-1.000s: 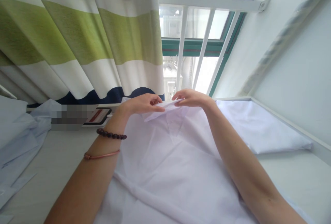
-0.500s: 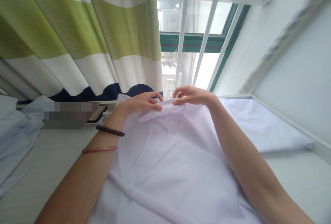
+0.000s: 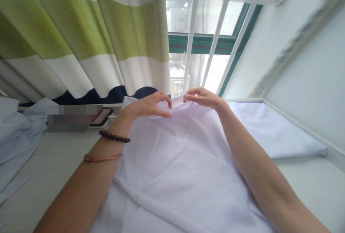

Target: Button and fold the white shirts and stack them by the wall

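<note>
The left hand (image 3: 149, 106) and right hand (image 3: 202, 98) each pinch the collar (image 3: 176, 106) at the white shirt's (image 3: 178, 161) far end; the shirt lies spread, unfolded.

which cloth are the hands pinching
The white garment in the middle; left hand and right hand pinch its top edge. The pale blue cloth lies apart.

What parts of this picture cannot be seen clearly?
- Head view: the far edge of the white thin fabric garment, covered by fingers of the left hand and right hand.
- Head view: what lies beside the dark-framed flat device; a pixelated patch hides it.
- Head view: the pale blue crumpled cloth, cut by the left edge.
</note>
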Tool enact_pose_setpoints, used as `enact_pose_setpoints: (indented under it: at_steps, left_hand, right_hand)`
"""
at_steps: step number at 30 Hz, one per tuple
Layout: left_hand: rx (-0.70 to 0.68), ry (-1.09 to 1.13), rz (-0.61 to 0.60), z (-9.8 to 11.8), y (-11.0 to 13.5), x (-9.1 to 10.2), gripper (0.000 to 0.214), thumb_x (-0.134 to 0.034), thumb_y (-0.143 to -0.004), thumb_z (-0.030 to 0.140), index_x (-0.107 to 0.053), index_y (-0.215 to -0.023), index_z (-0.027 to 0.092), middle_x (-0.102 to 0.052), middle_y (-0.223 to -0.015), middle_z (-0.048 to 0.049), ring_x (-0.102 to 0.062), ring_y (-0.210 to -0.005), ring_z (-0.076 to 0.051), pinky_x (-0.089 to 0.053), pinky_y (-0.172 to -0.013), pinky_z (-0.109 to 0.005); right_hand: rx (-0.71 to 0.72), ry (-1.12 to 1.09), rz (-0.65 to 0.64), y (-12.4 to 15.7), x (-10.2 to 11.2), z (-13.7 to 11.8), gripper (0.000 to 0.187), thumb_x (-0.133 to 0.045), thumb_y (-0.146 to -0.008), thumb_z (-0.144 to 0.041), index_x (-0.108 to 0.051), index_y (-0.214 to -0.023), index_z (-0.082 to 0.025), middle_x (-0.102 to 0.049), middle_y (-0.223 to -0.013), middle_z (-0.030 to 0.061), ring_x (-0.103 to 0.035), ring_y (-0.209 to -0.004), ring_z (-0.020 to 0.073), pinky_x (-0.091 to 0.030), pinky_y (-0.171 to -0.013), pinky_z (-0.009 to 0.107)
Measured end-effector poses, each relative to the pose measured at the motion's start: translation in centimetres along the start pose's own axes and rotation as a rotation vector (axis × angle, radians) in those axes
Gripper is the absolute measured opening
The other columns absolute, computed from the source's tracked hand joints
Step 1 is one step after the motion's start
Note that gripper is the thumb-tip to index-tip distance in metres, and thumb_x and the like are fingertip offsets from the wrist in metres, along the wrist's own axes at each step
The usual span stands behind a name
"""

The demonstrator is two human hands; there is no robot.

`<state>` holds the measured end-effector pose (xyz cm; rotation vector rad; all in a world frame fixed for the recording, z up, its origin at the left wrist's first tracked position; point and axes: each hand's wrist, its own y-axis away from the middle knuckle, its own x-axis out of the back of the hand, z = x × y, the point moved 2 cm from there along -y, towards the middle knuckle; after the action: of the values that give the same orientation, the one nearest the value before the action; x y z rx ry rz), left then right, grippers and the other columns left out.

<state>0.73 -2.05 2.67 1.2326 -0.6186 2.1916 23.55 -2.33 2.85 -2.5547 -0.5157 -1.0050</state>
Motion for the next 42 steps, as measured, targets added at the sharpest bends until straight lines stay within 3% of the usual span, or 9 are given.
enact_pose_setpoints:
  at_steps: [4,10,18,23,27,31,37,42]
  left_hand:
    - [-0.051,-0.112,0.046,-0.3,-0.2,-0.2,0.033,-0.074,-0.063,0.04,-0.064,-0.092,0.026,-0.043,-0.112,-0.0027,-0.053,-0.095,-0.021,-0.044,-0.085,-0.03]
    - [-0.071,-0.214,0.107,-0.9,-0.1,-0.1,0.024,-0.058,-0.07,0.018,-0.063,-0.092,0.024,-0.041,-0.106,-0.0025,-0.054,-0.086,-0.017,-0.046,-0.083,-0.03]
    - [0.029,-0.187,0.117,-1.3,0.3,0.5,0.037,-0.062,-0.07,0.024,-0.059,-0.107,0.028,-0.041,-0.108,-0.0026,-0.055,-0.09,-0.019,-0.048,-0.082,-0.033]
    - [-0.002,-0.223,0.188,-1.5,0.0,0.4,0.032,-0.052,-0.07,0.014,-0.057,-0.1,0.023,-0.045,-0.105,-0.0038,-0.055,-0.095,-0.019,-0.047,-0.088,-0.033]
    - [-0.073,-0.238,0.28,-1.3,-0.1,1.0,0.017,-0.051,-0.075,0.021,-0.058,-0.09,0.019,-0.054,-0.097,-0.0039,-0.056,-0.087,-0.019,-0.047,-0.085,-0.032]
    - [-0.097,-0.287,0.399,-0.8,0.1,1.8,0.018,-0.05,-0.081,0.03,-0.062,-0.088,0.018,-0.059,-0.097,-0.0058,-0.058,-0.087,-0.019,-0.047,-0.08,-0.03]
    - [0.069,-0.42,0.433,-0.9,0.3,2.0,0.019,-0.055,-0.08,0.03,-0.066,-0.091,0.019,-0.069,-0.085,-0.003,-0.062,-0.076,-0.02,-0.045,-0.069,-0.028]
    - [0.106,-0.44,0.435,-1.9,0.7,2.3,0.024,-0.055,-0.082,0.037,-0.069,-0.094,0.021,-0.072,-0.087,-0.0027,-0.066,-0.077,-0.02,-0.046,-0.069,-0.027]
  right_hand:
    - [0.071,0.013,-0.053,0.3,0.0,-0.4,0.036,-0.068,-0.07,-0.053,-0.072,-0.087,-0.021,-0.06,-0.092,0.0023,-0.051,-0.09,0.0176,-0.036,-0.078,0.028]
    - [0.049,0.005,-0.023,0.1,0.0,-0.1,0.028,-0.054,-0.084,-0.041,-0.075,-0.09,-0.024,-0.056,-0.097,0.0038,-0.052,-0.086,0.0156,-0.038,-0.075,0.027]
    - [0.075,0.132,0.088,-0.3,-0.6,0.1,0.027,-0.066,-0.074,-0.029,-0.069,-0.1,-0.024,-0.048,-0.093,0.0037,-0.049,-0.094,0.0207,-0.04,-0.083,0.034]
    - [0.034,0.222,0.238,-0.8,-0.8,-0.2,0.023,-0.052,-0.077,-0.016,-0.07,-0.088,-0.024,-0.051,-0.086,0.0031,-0.05,-0.092,0.0207,-0.036,-0.09,0.039]
    - [0.035,0.188,0.291,-0.9,-0.5,-0.1,0.024,-0.047,-0.079,-0.016,-0.069,-0.085,-0.022,-0.059,-0.088,0.0035,-0.054,-0.087,0.0193,-0.038,-0.086,0.037]
    - [0.023,0.126,0.423,-0.8,0.2,0.6,0.02,-0.053,-0.075,-0.019,-0.061,-0.093,-0.021,-0.063,-0.093,0.0045,-0.057,-0.091,0.021,-0.042,-0.081,0.036]
    - [0.054,0.189,0.503,-0.9,0.9,1.1,0.006,-0.06,-0.07,-0.015,-0.06,-0.075,-0.018,-0.064,-0.098,0.0055,-0.061,-0.084,0.0183,-0.045,-0.08,0.034]
    - [-0.002,0.198,0.486,-0.8,1.0,0.6,0.005,-0.064,-0.072,-0.016,-0.066,-0.076,-0.016,-0.067,-0.076,0.0042,-0.062,-0.071,0.0168,-0.049,-0.068,0.03]
